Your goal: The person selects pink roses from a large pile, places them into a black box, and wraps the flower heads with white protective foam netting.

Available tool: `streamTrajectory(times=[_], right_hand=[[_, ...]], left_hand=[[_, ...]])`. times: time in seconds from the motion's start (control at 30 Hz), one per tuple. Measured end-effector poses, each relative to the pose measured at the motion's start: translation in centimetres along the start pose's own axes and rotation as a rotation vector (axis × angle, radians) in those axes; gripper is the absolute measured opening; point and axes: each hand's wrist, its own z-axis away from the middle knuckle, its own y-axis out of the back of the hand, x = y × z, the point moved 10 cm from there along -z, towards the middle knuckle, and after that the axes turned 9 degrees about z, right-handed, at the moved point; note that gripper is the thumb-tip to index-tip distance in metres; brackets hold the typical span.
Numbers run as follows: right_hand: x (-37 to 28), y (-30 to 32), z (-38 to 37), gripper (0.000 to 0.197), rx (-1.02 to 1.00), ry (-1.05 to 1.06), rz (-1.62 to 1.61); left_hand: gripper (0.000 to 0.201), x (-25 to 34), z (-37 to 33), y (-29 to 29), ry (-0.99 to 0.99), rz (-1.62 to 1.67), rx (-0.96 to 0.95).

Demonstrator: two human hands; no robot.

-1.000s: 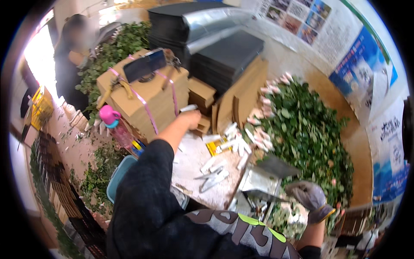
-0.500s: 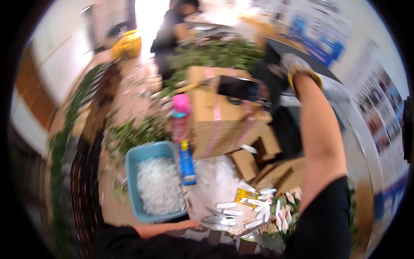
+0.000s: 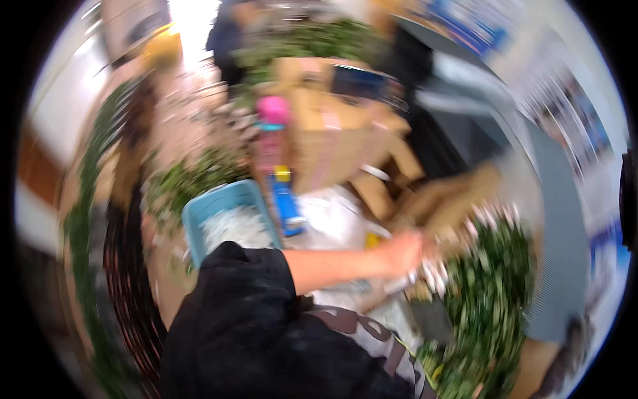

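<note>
Head view: we see the bare left hand (image 3: 402, 253) stretched over the worktable (image 3: 332, 209), just beside the pale flower heads (image 3: 435, 276) of a leafy bunch (image 3: 492, 299), its fingers too blurred for us to tell whether they grip anything. At the right, the grey sheet (image 3: 558, 246) stands beyond the bunch, its lower end near what we take for the gloved right hand (image 3: 573, 349), whose grip we cannot tell. We judge the step to be positioning the sheet, the next move calling for a steady hold beside the flowers.
</note>
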Motion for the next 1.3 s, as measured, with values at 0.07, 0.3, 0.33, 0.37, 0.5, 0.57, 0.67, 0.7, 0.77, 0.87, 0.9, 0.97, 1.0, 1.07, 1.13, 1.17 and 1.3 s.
streamTrajectory(times=[0.07, 0.3, 0.33, 0.37, 0.5, 0.57, 0.67, 0.7, 0.77, 0.87, 0.9, 0.97, 1.0, 1.07, 1.13, 1.17, 1.3], right_hand=[[-3.6, -2.2, 4.6, 0.027, -0.334, -0.203, -0.042], [-14.3, -6.9, 14.2, 0.022, -1.057, -0.330, -1.125], [-14.0, -7.7, 16.5, 0.026, -0.948, -0.458, -1.357], [-13.7, -8.8, 18.8, 0.031, -0.809, -0.574, -1.584], [-16.2, -19.5, 25.1, 0.048, -0.865, -1.318, -1.671], [-20.8, -25.6, 29.6, 0.042, -0.970, -0.785, -1.257], [-26.5, -29.3, 27.9, 0.044, -1.194, -0.665, -1.257], [-27.0, -30.0, 28.3, 0.045, -1.269, -0.645, -1.247], [-24.8, -27.0, 25.7, 0.051, -1.284, -0.740, -1.436], [-28.0, -29.0, 29.3, 0.055, -1.571, -1.107, -1.652], [-31.1, -31.0, 31.4, 0.056, -1.633, -1.256, -1.749], [-29.2, -33.9, 29.7, 0.054, -1.340, -0.790, -1.192], [-27.3, -32.6, 30.6, 0.054, -1.434, -0.847, -1.119], [-23.8, -28.2, 37.7, 0.055, -1.714, -0.994, -1.001], [-18.7, -22.5, 45.7, 0.044, -1.839, -1.269, -0.673], [-17.1, -21.3, 55.8, 0.035, -1.645, -0.970, -0.326], [-8.9, -14.6, 41.6, 0.026, -1.561, -1.045, -0.430]], left_hand=[[0.022, 10.1, -2.8, 1.7, -0.449, 0.128, 0.298], [0.033, -3.5, 4.1, -23.3, -0.092, 0.142, -1.111], [0.040, -9.4, 6.0, -24.5, 0.466, 0.322, -1.073], [0.043, -12.5, 7.6, -25.9, 0.638, 0.522, -1.061], [0.043, -25.8, 11.7, -27.7, 0.570, 0.354, -1.010], [0.037, -20.1, 10.7, -29.6, 0.734, 0.279, -0.938], [0.032, -20.0, 10.0, -27.5, 0.644, 0.093, -1.061], [0.031, -19.1, 10.3, -27.0, 0.721, 0.151, -1.129], [0.031, -15.2, 9.4, -24.0, 0.710, 0.417, -1.036], [0.034, -10.8, 5.2, -21.5, -0.178, -0.264, -0.838], [0.047, -12.6, 6.0, -22.0, -0.158, -0.397, -0.925], [0.058, -14.2, 7.2, -21.9, -0.243, -0.498, -0.941], [0.062, -14.3, 7.3, -21.9, -0.252, -0.514, -0.947], [0.064, -13.7, 7.2, -23.1, -0.264, -0.498, -0.962], [0.064, -14.6, 7.5, -22.9, -0.261, -0.520, -0.962], [0.062, -13.8, 7.0, -23.1, -0.285, -0.542, -0.963], [0.061, -13.9, 6.3, -22.7, -0.343, -0.611, -0.873]])
